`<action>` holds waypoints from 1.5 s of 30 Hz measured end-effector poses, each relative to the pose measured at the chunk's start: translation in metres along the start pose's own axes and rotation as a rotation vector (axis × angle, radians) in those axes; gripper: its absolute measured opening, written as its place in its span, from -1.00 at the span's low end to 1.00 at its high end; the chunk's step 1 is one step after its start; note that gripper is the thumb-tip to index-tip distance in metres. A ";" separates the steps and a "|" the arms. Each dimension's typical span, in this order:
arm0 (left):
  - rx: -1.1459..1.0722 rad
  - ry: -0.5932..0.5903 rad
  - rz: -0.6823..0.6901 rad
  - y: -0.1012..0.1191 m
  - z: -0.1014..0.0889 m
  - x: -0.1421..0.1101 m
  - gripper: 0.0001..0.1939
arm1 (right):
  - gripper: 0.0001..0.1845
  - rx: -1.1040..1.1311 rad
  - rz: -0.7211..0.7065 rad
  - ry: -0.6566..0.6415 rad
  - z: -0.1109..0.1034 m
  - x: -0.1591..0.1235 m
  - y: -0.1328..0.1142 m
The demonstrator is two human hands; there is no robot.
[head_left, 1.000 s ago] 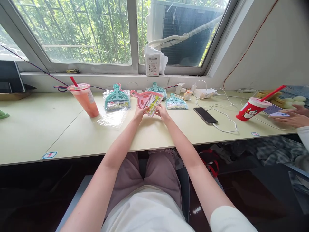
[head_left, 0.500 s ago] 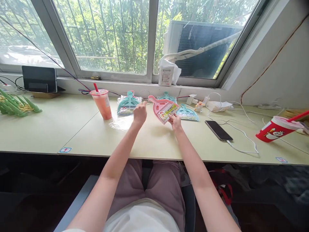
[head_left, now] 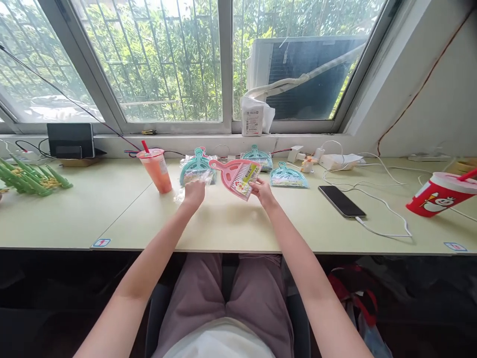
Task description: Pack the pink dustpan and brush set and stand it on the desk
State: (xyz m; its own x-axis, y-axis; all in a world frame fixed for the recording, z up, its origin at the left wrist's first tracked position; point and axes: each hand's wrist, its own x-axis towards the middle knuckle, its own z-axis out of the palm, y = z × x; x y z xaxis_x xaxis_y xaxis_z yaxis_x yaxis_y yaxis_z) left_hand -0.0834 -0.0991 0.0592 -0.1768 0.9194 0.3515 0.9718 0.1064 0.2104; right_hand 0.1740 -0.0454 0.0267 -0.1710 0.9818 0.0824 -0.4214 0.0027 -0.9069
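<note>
A person sits at a long, smooth, pale cream desk (head_left: 261, 223) under a wide window, both bare arms stretched forward. The right hand (head_left: 262, 191) grips the lower edge of a small pink plastic dustpan with a ridged scoop and a bright paper label (head_left: 237, 177), fingers closed on it, holding it tilted just above the desk with its rounded handle pointing left. The left hand (head_left: 194, 192) rests to the left of the dustpan, apart from it, fingers curled down onto a crinkled sheet of clear plastic wrap (head_left: 179, 195) on the desk; whether it pinches the wrap cannot be told.

Just behind the left hand lies a teal plastic dustpan set sealed in a glossy clear bag (head_left: 197, 169). Two more teal bagged sets lie behind and to the right of the pink one (head_left: 257, 156) (head_left: 287, 177) (all flat, handles pointing toward the window).

Left of the hands stands a clear plastic cup of orange-pink drink with a red straw (head_left: 155, 169). At the far left lies a heap of green stick-like plastic pieces (head_left: 28, 178). To the right, a black smartphone (head_left: 341, 201) lies face up with a white cable (head_left: 383, 229) plugged in, and a red paper cup with a lid (head_left: 440, 193) sits near the right edge.
</note>
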 end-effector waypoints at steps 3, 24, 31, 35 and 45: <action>-0.041 0.209 0.023 0.017 -0.006 0.019 -0.70 | -0.67 0.027 -0.006 -0.069 0.001 -0.002 -0.003; 0.143 0.212 0.066 0.004 0.026 0.026 -0.54 | -0.68 -0.199 0.010 -0.084 0.005 -0.004 -0.001; 0.080 0.240 0.003 -0.003 0.027 0.030 -0.59 | -0.72 -0.222 -0.022 0.096 0.000 0.000 -0.003; 0.083 0.238 -0.008 -0.004 0.029 0.028 -0.59 | -0.74 -0.210 -0.025 0.144 0.002 0.000 -0.002; 0.019 0.293 0.251 0.027 0.023 0.014 -0.66 | -0.68 -0.078 0.017 -0.006 0.009 -0.005 0.005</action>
State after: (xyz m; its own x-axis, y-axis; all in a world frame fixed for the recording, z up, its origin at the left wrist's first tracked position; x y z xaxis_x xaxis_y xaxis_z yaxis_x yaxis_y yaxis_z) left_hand -0.0562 -0.0742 0.0490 0.0321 0.7708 0.6363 0.9927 -0.0985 0.0692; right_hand 0.1644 -0.0522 0.0251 -0.1828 0.9807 0.0689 -0.3478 0.0011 -0.9376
